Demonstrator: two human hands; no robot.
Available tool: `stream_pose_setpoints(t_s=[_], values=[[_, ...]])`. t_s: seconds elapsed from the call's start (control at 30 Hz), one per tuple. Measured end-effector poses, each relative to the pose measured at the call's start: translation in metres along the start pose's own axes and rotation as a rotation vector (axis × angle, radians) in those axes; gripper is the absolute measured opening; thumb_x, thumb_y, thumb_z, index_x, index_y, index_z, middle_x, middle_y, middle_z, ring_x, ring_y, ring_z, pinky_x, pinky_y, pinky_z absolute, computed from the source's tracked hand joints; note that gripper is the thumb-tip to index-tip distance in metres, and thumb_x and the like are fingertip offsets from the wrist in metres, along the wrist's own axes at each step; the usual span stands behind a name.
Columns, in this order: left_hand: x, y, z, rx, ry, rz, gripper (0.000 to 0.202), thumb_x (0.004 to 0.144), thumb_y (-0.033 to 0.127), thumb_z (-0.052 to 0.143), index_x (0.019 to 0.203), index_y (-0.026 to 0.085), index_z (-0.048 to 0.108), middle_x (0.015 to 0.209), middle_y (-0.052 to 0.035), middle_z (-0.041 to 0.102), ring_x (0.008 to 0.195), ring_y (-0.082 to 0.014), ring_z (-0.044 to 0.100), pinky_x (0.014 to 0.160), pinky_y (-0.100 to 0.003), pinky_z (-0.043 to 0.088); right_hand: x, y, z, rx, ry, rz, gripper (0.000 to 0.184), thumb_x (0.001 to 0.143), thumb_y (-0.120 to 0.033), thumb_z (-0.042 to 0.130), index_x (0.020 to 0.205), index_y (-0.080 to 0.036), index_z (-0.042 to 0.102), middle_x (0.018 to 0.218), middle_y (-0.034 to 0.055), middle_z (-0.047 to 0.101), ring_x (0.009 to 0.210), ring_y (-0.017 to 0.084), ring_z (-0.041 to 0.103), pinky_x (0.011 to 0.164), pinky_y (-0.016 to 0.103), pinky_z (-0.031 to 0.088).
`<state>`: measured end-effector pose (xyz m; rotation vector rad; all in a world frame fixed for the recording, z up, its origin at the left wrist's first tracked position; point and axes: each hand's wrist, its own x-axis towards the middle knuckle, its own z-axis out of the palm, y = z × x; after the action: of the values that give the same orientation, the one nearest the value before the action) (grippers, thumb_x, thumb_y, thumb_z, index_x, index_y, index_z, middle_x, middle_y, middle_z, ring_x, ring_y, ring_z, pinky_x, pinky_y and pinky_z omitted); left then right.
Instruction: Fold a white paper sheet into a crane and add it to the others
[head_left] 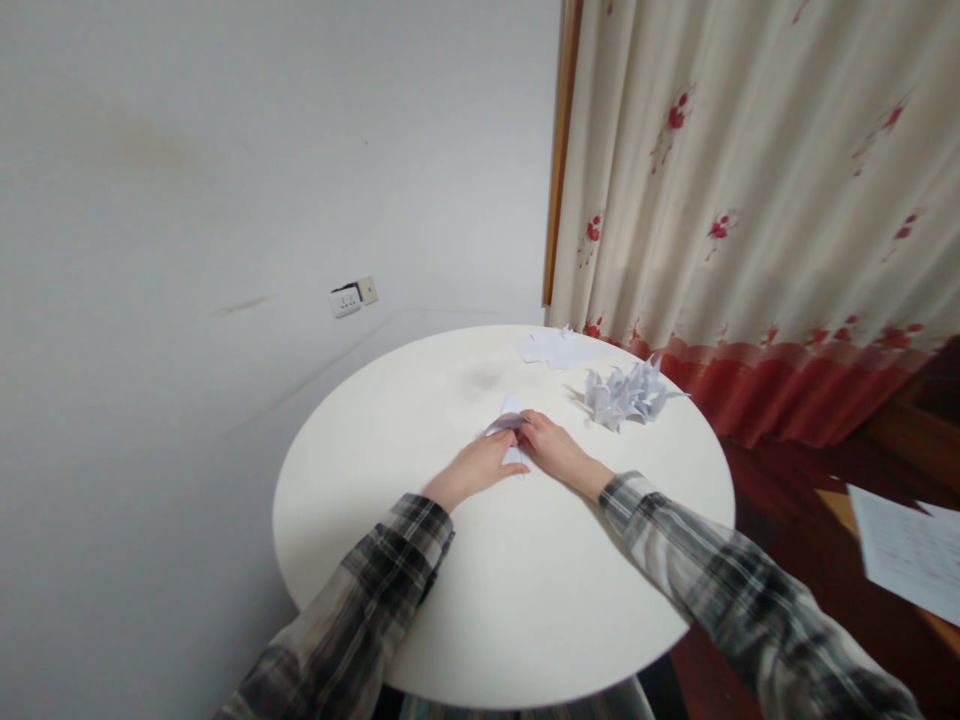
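A small folded piece of white paper (pixel 511 405) lies on the round table, with a pointed tip at its far end and a raised flap. My left hand (pixel 486 461) is on its near left side, the fingers closed on the paper and the thumb toward its near end. On the right side my right hand (pixel 546 441) pinches the flap with bent fingers. Both hands almost touch, so much of the paper between them is hidden. To the right of my right hand stands a cluster of folded white paper cranes (pixel 628 394).
The round white table (pixel 360 480) stands near a wall. Flat white paper sheets (pixel 551 349) lie at its far edge. Behind hangs a floral curtain (pixel 720 180). A wall socket (pixel 346 301) is at the left, and printed sheets (pixel 907 550) lie lower right.
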<state>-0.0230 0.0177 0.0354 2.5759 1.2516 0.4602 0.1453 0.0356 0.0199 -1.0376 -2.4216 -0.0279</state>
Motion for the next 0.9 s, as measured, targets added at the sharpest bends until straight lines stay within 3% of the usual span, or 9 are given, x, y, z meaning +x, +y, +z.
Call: stream_pose_setpoints(t_s=[0.57,0.9], values=[[0.0014,-0.0001,0.0012,-0.005,-0.013,-0.017,0.032,0.078,0.038,0.053,0.103,0.019,0.049,0.108,-0.0077,0.057,0.099,-0.0222,0.054,0.084,-0.031,0.041,0.0006,0.002,0.0017,-0.002,-0.023,0.018,0.013,0.083,-0.016,0.045,0.093,-0.013,0.052,0.099,0.0086,0.049,0.09,0.016,0.047,0.077,0.03,0.042],[0.003,0.0015,0.0018,0.067,0.039,-0.032,0.025,0.081,0.038,0.048,0.098,0.019,0.052,0.104,-0.0067,0.059,0.096,-0.0224,0.056,0.081,-0.032,0.042,0.0024,-0.0015,-0.0018,-0.011,-0.016,0.05,0.011,0.084,-0.017,0.044,0.089,-0.014,0.053,0.102,0.0083,0.049,0.092,0.015,0.047,0.077,0.027,0.042]])
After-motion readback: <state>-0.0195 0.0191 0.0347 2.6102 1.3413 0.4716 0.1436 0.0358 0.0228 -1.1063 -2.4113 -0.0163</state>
